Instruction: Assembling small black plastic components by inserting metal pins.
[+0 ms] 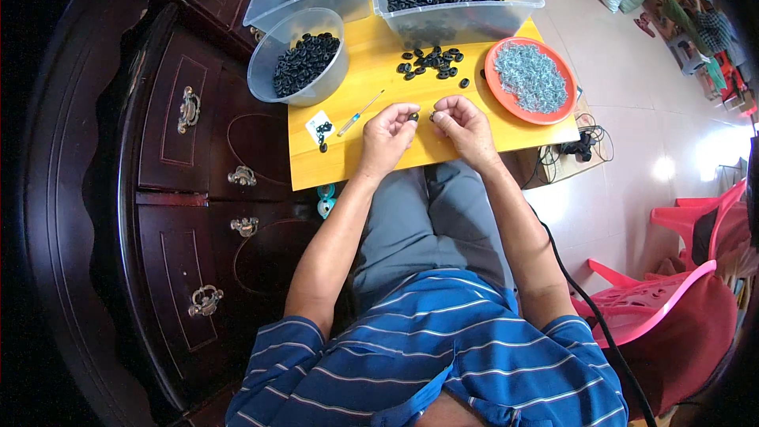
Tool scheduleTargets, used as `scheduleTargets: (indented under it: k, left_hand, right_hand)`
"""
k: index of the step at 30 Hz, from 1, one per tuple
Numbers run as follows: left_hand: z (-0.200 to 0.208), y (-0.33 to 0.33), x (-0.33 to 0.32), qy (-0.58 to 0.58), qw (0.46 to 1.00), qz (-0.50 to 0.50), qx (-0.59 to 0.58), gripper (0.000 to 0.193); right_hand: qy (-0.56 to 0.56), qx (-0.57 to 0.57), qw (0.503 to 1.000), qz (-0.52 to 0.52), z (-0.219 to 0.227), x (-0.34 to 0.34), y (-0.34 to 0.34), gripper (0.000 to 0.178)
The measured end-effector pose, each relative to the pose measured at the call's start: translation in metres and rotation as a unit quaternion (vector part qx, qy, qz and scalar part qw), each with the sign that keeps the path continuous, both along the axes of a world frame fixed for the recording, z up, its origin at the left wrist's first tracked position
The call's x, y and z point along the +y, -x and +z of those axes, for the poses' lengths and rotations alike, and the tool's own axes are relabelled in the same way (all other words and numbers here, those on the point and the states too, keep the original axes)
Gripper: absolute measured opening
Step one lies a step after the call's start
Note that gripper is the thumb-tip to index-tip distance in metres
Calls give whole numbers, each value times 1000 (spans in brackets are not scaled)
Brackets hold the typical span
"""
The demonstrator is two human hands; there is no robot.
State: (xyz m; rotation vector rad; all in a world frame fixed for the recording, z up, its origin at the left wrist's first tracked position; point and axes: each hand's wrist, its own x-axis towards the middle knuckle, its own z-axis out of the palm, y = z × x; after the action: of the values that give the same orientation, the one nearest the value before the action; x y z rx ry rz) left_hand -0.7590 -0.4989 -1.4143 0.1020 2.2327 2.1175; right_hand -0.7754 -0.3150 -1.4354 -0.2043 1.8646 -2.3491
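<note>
Above the front part of the yellow table, my left hand (387,136) pinches a small black oval piece (413,117) between thumb and fingertips. Close by on its right, my right hand (466,130) has thumb and forefinger pressed together on something tiny, too small to make out. Beyond both hands lies a loose pile of black oval pieces (431,63), one of them (464,83) apart from the rest. A red plate (499,93) heaped with small silvery metal parts (531,75) is to the right. A thin screwdriver (360,114) rests left of my left hand.
Beside the screwdriver, several black pieces (323,133) lie on and by a white card. A clear round tub (261,79) and two clear bins (379,0) (269,1) hold more. Dark wooden drawers (186,119) border the left; pink plastic chairs (656,300) stand at the right.
</note>
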Motion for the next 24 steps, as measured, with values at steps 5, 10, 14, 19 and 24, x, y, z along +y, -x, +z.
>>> scheduleTargets:
  k: [5, 10, 14, 19, 24]
  left_hand:
    - [-8, 4, -2, 1, 1000, -6, 27, 27]
    - [-8, 5, -1, -4, 1000, -9, 19, 27]
    - [-3, 5, 3, -49, 999, 6, 23, 24]
    - [-1, 5, 1, -67, 998, 14, -2, 22]
    - [-2, 8, -7, -88, 994, 49, -29, 18]
  right_hand:
    - [15, 1, 1000, 0, -2, -1, 0, 13]
    - [28, -2, 1000, 7, -5, 0, 0, 13]
    - [36, 0, 999, 12, -6, 0, 1, 13]
    - [43, -5, 999, 12, -5, 0, -1, 13]
    - [37, -6, 999, 13, -4, 1, -1, 14]
